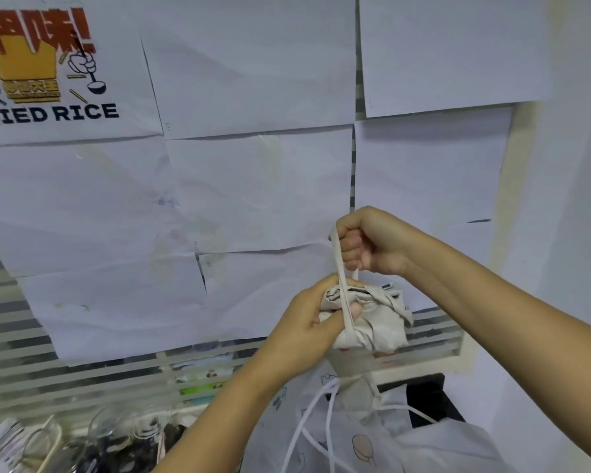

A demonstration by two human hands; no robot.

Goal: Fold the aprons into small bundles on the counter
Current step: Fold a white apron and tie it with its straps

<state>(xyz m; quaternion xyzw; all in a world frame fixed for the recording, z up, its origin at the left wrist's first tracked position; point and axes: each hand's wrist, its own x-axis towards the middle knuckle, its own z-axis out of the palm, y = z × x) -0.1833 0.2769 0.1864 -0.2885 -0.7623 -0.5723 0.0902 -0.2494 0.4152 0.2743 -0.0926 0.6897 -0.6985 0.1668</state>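
Beige cloth is bunched into a tight apron bundle (376,322), and it's up in the air in front of the papered wall, directly above a second apron (355,445) spread out low in the view. The left hand (304,326) has it from the left side, fingers curled round the wad, its grip closed firmly on the fabric with the thumb pressed against the front. Above it, the right hand (372,244) is balled into a fist, its grip closed on the beige strap (342,278), which runs taut from the fist straight down across the front of the bundle, over the left thumb and under the bundle's bottom edge. A second, shorter strand drops from the same fist into the top of the bundle. The two hands are close, one just above the other. The lower apron is pale with small cartoon prints, and white cords (304,428) loop across it. A black object (427,394) sits just to its right, and clear glassware (116,428) clusters at the lower left. Behind, white paper sheets (253,186) cover the wall, a poster (41,70) reading "RIED RICE" hangs at top left, and a striped panel (31,363) shows below the sheets.
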